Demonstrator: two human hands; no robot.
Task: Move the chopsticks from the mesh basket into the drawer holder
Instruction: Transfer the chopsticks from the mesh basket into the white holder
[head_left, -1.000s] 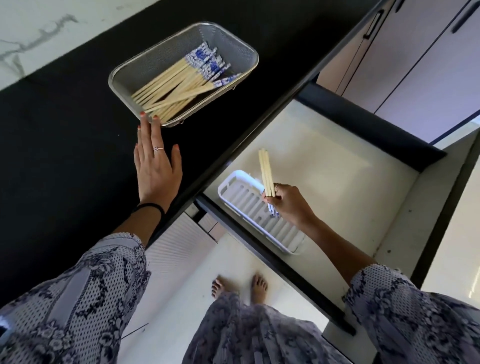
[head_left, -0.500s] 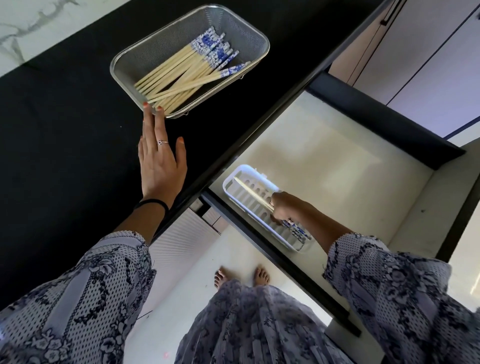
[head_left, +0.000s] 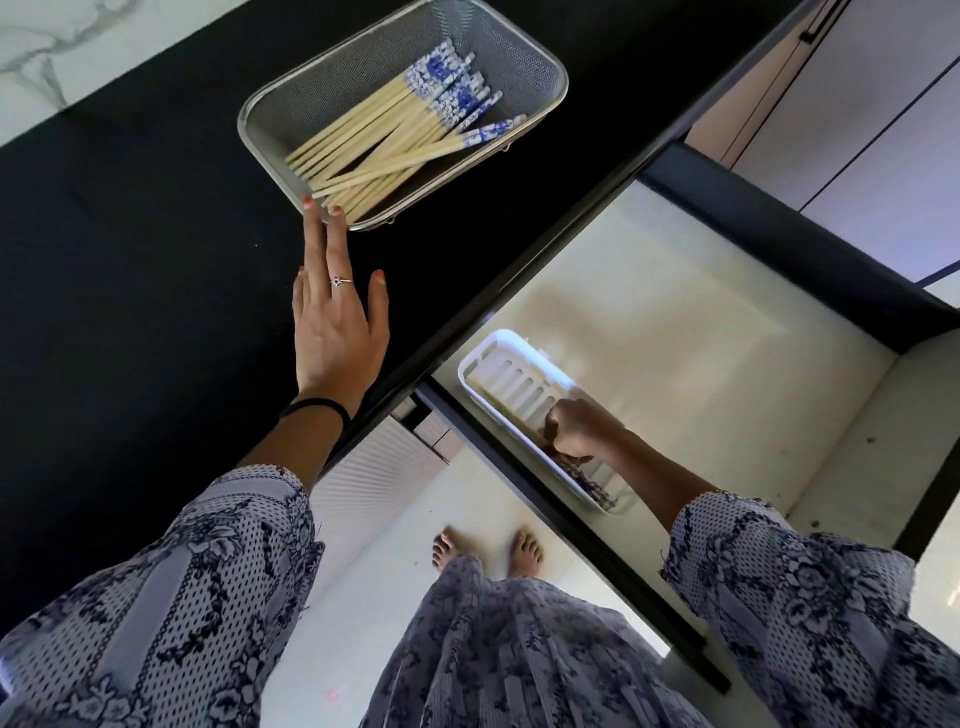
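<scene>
R hand (head_left: 579, 431) lays chopsticks (head_left: 584, 475) in holder (head_left: 498, 358); L hand (head_left: 337, 332) at basket (head_left: 270, 98) rim.

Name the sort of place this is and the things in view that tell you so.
Most likely a home kitchen: a black countertop, an open drawer beneath it holding a white holder, and a mesh basket of chopsticks.

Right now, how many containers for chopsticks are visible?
2: a silver mesh basket on the black counter, and a white slotted plastic holder inside the open drawer.
</scene>
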